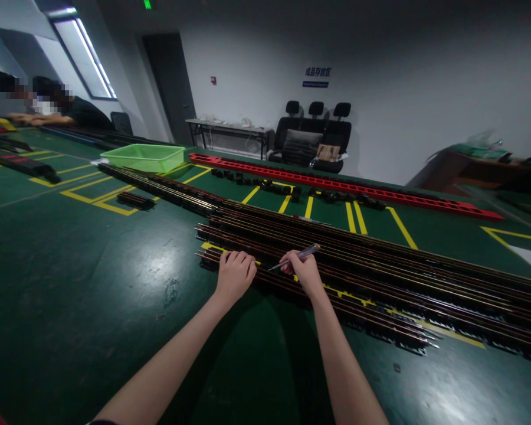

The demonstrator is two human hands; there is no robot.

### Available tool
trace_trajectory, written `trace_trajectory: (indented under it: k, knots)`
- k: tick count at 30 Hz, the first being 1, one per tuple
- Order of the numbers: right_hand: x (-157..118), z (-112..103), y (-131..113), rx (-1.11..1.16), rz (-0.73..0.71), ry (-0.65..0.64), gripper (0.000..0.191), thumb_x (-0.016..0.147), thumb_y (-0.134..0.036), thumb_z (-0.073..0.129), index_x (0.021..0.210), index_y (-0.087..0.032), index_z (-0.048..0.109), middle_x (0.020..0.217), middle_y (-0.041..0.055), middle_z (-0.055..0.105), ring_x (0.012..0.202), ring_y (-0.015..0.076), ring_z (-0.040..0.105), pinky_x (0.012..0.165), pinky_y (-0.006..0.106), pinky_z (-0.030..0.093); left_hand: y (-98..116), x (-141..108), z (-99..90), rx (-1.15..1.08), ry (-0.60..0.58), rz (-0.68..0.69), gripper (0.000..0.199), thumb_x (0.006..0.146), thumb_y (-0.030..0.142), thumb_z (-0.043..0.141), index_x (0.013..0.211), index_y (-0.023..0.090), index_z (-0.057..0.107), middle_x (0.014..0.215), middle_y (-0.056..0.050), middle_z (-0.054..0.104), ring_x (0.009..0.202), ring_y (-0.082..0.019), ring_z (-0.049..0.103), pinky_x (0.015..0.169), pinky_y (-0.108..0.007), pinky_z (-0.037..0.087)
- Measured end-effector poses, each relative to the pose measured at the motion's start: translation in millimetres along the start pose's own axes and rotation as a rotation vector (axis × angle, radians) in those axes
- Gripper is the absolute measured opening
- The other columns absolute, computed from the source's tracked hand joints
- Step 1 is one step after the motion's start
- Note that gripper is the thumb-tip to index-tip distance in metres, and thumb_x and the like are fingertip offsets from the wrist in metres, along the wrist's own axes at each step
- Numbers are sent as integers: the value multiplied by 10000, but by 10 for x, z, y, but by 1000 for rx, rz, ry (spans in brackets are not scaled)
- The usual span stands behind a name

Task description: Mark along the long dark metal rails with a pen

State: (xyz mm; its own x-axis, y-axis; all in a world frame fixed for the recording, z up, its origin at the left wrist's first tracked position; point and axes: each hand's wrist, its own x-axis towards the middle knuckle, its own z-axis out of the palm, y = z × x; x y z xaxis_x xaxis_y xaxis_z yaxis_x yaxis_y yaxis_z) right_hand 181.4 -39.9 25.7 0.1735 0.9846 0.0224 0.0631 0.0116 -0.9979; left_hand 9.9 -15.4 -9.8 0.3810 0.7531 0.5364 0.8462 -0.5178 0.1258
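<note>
Curled over the near long assembly of thin metal rods and black pieces (363, 311) is my left hand (236, 273), close to the assembly's left end; the fingertips are partly hidden behind it. My right hand (301, 270) grips a screwdriver (308, 250) with a clear handle, closed around its lower part. The screwdriver is slanted, its thin shaft pointing down and left to the rods just right of my left hand. Whether the tip touches a piece is too small to tell.
More long rod assemblies (407, 268) lie behind, stretching right. Farther back are small black parts (274, 188), a long red slotted rail (336, 182) and a light green basket (144, 160). A short dark bundle (135, 200) sits left on the green table (92, 295). Two people work at far left.
</note>
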Motion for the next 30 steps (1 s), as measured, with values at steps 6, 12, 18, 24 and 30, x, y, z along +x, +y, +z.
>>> trace_trajectory:
  k: [6, 12, 18, 24, 30]
  knots:
    - [-7, -15, 0, -6, 5, -10, 210, 661, -249, 458, 556, -120, 586, 475, 20, 556, 447, 84, 504, 451, 181, 401, 8, 4, -10, -4, 4, -1, 267, 847, 243, 337, 800, 185, 593, 812, -42, 602, 827, -193, 490, 829, -382, 290]
    - [2, -31, 31, -18, 7, -24, 229, 680, -269, 458, 580, -113, 592, 497, 30, 569, 451, 88, 507, 458, 189, 412, 11, 5, -18, -6, 3, -5, 275, 852, 244, 330, 800, 185, 594, 814, -42, 602, 826, -190, 489, 836, -381, 287]
    - [-12, -93, 32, -15, 1, -44, 230, 684, -279, 475, 590, -107, 595, 509, 32, 574, 447, 87, 503, 460, 197, 413, 9, 10, -18, -7, -10, -11, 276, 853, 248, 331, 798, 187, 595, 814, -40, 599, 828, -190, 487, 839, -383, 284]
    - [-55, -241, -10, -19, 48, -53, 241, 689, -292, 479, 589, -103, 591, 513, 33, 583, 451, 85, 524, 471, 190, 428, 7, 3, -7, -13, -3, -5, 274, 854, 248, 332, 803, 188, 594, 824, -39, 600, 834, -189, 488, 842, -385, 281]
    - [-85, -401, -5, -32, 82, -73, 233, 680, -290, 479, 599, -105, 595, 524, 36, 592, 459, 90, 537, 464, 187, 433, 8, 0, -9, -13, -1, -4, 274, 853, 247, 333, 805, 189, 595, 821, -41, 601, 830, -192, 490, 838, -385, 282]
